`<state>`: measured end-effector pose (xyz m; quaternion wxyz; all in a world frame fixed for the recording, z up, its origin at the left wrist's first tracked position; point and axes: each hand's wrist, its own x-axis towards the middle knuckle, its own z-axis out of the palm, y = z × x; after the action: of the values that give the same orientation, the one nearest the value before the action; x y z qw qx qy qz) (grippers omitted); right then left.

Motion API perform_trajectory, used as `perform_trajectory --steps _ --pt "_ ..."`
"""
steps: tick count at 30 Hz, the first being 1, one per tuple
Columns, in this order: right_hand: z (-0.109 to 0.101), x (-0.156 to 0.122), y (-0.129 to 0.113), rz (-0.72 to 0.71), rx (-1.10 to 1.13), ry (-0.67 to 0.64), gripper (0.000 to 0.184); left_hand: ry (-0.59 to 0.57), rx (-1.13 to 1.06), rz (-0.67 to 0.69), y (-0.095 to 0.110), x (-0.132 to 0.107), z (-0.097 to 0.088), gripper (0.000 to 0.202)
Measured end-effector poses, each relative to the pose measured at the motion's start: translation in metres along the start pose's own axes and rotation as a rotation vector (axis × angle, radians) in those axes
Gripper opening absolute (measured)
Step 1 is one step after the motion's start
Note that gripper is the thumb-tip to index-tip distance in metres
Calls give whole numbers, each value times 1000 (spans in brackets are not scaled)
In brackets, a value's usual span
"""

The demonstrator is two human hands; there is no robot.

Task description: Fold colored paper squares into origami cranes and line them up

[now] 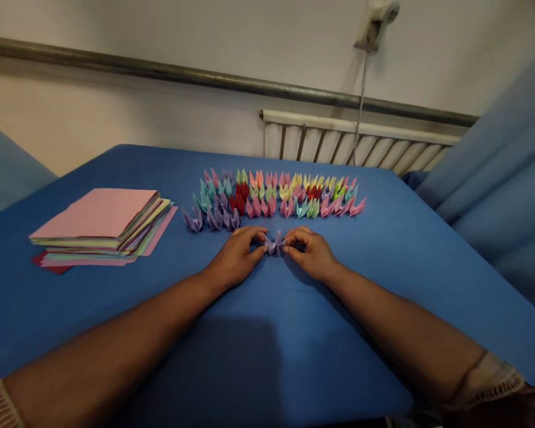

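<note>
The left hand (236, 255) and the right hand (312, 252) are lying on the blue surface (267, 345), each pinching one end of a single purple folded paper (275, 244) with thumb and fingertips closed on it. It is sitting between the two hands, touching both. Just beyond the hands, many folded papers (276, 196) in pink, purple, teal, yellow and red are standing in tight rows, too crowded to count. Well to the left of the left hand, one stack of paper sheets (102, 226) is resting, a pink sheet on top. Far beyond, a radiator (356, 142) and a hanging cord (361, 101) are showing against the wall.
</note>
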<state>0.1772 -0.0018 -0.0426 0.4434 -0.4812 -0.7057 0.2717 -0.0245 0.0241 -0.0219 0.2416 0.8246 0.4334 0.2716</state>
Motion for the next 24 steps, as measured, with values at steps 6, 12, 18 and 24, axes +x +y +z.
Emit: perform_trajectory --steps 6,12,18,24 --pt "1 -1 -1 -21 0 -19 8 13 -58 20 0 1 0 9" --pt "2 -2 0 17 -82 -55 11 31 -68 0 0 2 1 5" --pt "2 -3 0 8 -85 -64 12 23 -69 23 -1 1 3 7" --pt "3 -3 0 33 -106 -54 11 186 0 0 19 -5 -7 13"
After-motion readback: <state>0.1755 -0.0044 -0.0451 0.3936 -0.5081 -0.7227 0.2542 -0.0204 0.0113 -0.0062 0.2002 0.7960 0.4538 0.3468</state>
